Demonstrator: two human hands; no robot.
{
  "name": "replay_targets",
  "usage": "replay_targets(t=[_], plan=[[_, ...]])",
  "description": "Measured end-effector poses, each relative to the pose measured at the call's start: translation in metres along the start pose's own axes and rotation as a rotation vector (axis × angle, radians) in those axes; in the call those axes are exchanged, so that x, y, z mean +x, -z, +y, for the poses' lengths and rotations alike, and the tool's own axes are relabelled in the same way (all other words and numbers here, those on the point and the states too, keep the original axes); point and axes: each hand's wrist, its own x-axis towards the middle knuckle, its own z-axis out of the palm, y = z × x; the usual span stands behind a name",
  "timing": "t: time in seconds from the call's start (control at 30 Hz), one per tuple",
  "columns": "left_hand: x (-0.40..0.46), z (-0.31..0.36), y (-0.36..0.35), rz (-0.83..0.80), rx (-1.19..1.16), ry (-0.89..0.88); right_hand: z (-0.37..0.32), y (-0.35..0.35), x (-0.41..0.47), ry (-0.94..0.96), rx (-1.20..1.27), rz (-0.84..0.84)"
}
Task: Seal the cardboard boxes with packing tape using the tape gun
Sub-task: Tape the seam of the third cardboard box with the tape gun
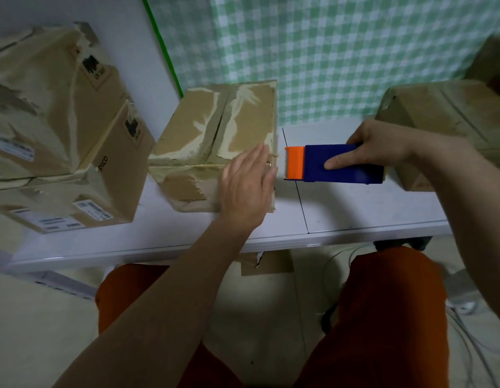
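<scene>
behind your white worktop (355,208) hangs a green checked cloth (341,51); below it you see white cables (472,345) on the floor (33,331).

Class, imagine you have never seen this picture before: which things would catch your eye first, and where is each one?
The blue and orange tape gun stands out first, gripped by the right hand just right of the middle box on the white table. Next, the left hand lies flat on that box's near right corner. Behind, a green checked cloth fills the wall.
</scene>
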Motion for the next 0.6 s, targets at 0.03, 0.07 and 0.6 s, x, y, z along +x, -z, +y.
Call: replay_targets(t=[0.03, 0.07, 0.6], plan=[[0.005, 0.003, -0.001, 0.008, 0.002, 0.067, 0.002, 0.0, 0.0, 0.0, 0.014, -0.008], [0.009, 0.004, -0.003, 0.017, 0.019, 0.115, 0.004, -0.001, -0.001, 0.003, 0.021, -0.013], [0.011, 0.004, -0.01, 0.009, 0.042, 0.169, 0.014, 0.012, -0.02, 0.114, 0.062, -0.022]])
